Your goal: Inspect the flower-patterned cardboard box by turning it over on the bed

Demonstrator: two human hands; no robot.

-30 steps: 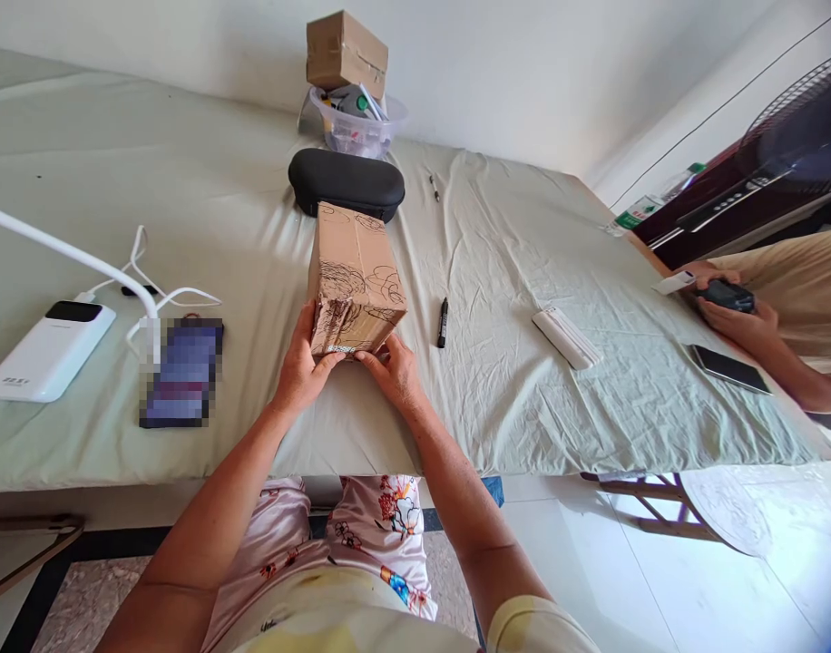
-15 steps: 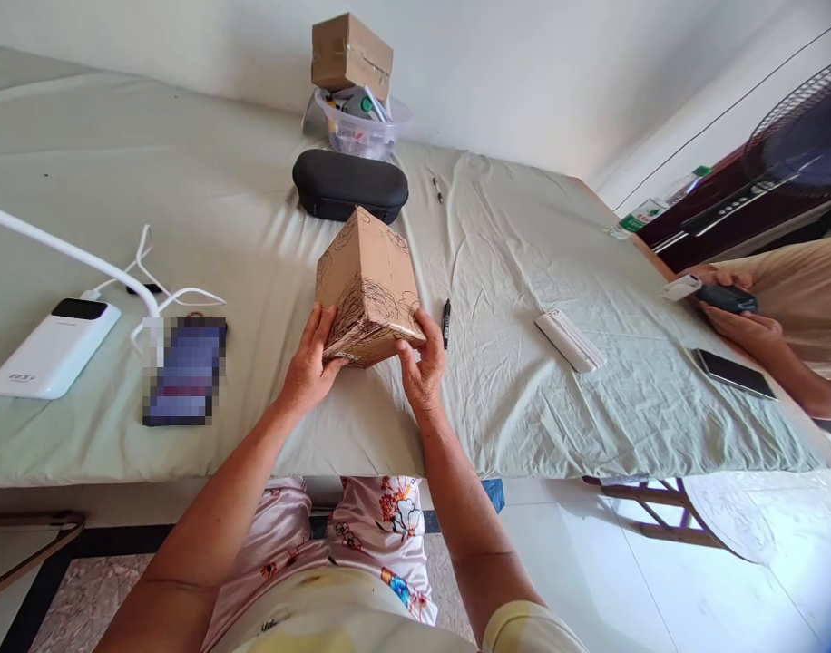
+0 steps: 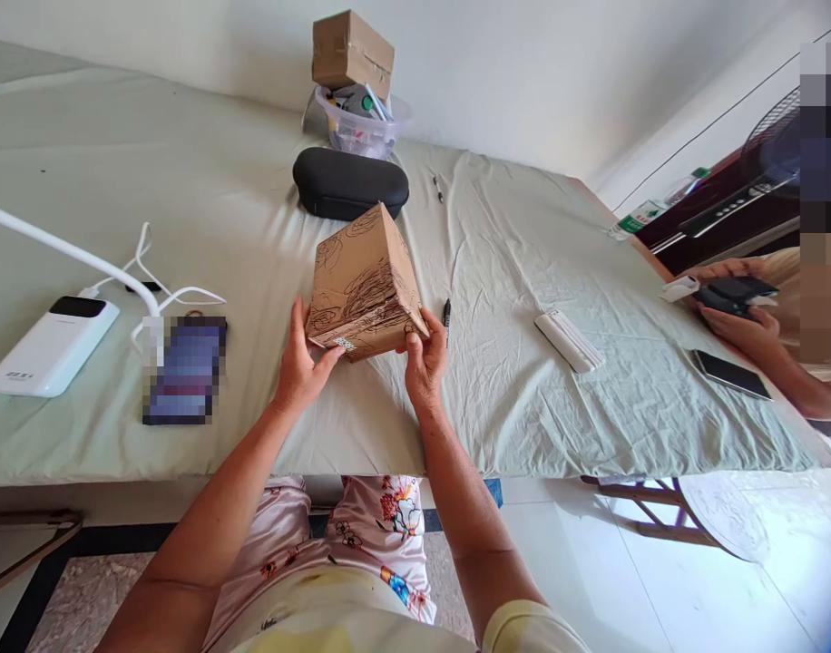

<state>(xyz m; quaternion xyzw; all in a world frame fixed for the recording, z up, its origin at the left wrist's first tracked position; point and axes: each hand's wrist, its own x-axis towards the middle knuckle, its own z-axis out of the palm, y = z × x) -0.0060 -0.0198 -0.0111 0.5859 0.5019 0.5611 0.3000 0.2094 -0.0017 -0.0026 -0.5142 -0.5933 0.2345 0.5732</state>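
A brown cardboard box [image 3: 362,283] with pen scribbles on its sides is held tilted above the pale green table cloth [image 3: 524,381], one edge pointing up. My left hand [image 3: 298,363] grips its lower left corner, thumb on the near face. My right hand [image 3: 424,361] holds the lower right corner with fingers curled under it. A black marker [image 3: 446,316] lies on the cloth just right of my right hand.
A black zip case [image 3: 351,184], a plastic tub of small items [image 3: 362,127] and a second taped box [image 3: 351,53] sit at the back. White power bank [image 3: 48,345], cables and a phone lie at left. At right, another person's hands [image 3: 742,322] hold a dark device; a white bar [image 3: 568,339] and a phone [image 3: 729,374] lie there.
The box was lifted off the cloth and turned in my hands; it now tilts further, its near face and label toward me. My right hand moved to the right corner.
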